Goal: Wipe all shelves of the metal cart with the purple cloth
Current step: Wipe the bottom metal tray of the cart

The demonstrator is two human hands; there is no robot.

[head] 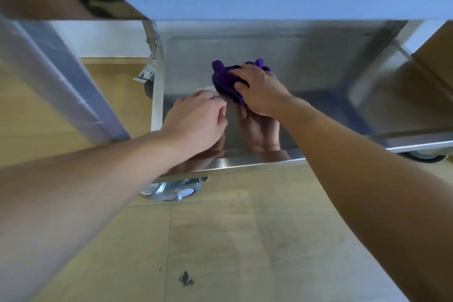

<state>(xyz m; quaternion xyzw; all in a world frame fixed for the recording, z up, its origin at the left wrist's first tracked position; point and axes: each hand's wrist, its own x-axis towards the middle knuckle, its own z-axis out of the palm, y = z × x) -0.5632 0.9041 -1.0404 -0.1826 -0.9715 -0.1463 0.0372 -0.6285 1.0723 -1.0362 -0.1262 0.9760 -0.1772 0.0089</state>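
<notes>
Two bare forearms (73, 191) reach to the lower stainless-steel cart shelf (306, 68). The right hand (259, 91) grips the crumpled purple cloth (224, 78) mid-shelf; soft and light, it likely handles best bunched. The left hand (196, 117) curls beside it, contents unclear.

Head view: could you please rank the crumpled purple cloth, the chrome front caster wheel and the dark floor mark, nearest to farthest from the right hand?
1. Crumpled purple cloth, gripped by the right hand.
2. Chrome front caster wheel, lower left.
3. Dark floor mark, bottom centre.
</notes>
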